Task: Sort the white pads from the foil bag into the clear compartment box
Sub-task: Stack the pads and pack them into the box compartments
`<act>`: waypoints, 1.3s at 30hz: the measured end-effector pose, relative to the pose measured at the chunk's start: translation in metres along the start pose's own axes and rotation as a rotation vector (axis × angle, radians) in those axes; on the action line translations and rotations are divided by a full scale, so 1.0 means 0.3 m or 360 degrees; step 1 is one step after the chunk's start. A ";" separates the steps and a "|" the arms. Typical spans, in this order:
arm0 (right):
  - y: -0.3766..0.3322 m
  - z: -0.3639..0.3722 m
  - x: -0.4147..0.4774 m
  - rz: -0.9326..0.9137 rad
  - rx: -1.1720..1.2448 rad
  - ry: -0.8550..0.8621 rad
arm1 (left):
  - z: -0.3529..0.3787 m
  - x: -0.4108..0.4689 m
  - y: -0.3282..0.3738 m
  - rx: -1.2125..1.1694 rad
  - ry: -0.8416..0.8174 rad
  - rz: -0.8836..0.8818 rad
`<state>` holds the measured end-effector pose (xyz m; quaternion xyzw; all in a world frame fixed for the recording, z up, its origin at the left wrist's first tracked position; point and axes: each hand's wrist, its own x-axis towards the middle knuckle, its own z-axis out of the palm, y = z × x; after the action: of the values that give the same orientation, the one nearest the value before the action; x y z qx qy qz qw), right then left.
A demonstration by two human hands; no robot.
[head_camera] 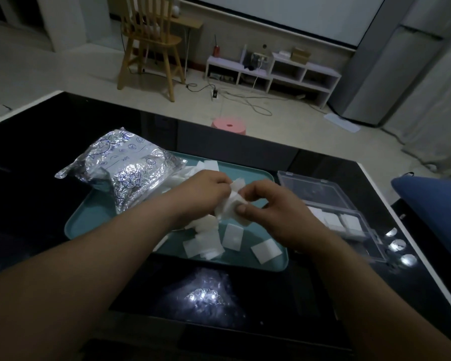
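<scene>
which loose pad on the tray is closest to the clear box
The lone white pad at the teal tray's front right corner; it lies by itself nearest the clear box, while the other loose pads sit further left.

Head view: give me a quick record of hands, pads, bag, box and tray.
left hand: pinches the held pads above the tray
right hand: pinches the same bunch
loose pads: several flat on the tray's near half
bag: crumpled, lying on the tray's left end
box: open, right of the tray; some compartments hold pads
tray: teal, on the black table
</scene>
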<state>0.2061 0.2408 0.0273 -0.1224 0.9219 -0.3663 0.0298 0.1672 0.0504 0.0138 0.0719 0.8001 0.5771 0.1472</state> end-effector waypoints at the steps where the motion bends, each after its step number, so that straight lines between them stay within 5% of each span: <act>1: 0.000 0.007 -0.002 -0.0035 -0.0059 0.0027 | 0.001 -0.001 0.000 -0.0091 -0.0028 -0.0045; 7: -0.004 0.014 -0.003 -0.0076 -0.0219 0.0140 | 0.003 -0.004 0.003 -0.0390 -0.0141 -0.0143; 17: 0.001 0.020 -0.007 0.0209 0.0200 0.0295 | 0.024 -0.013 -0.011 -0.0498 -0.0280 -0.0043; 22: 0.017 0.005 0.003 0.0270 0.0283 0.0300 | 0.021 -0.005 -0.006 -0.0530 -0.0200 0.0005; 27: -0.009 0.041 0.001 0.0197 0.0347 0.0561 | 0.069 -0.037 0.022 -0.0630 0.0217 0.0010; 30: -0.040 0.080 -0.007 0.0091 0.0133 0.0756 | 0.125 -0.071 0.031 -0.0859 0.0058 -0.0042; 39: -0.078 0.063 -0.029 0.0115 0.0183 0.0421 | 0.095 -0.059 0.026 -0.1019 0.0032 -0.0085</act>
<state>0.2219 0.2139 0.0294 -0.0378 0.8991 -0.4301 -0.0719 0.1926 0.0735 0.0155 -0.0049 0.5808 0.7962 0.1695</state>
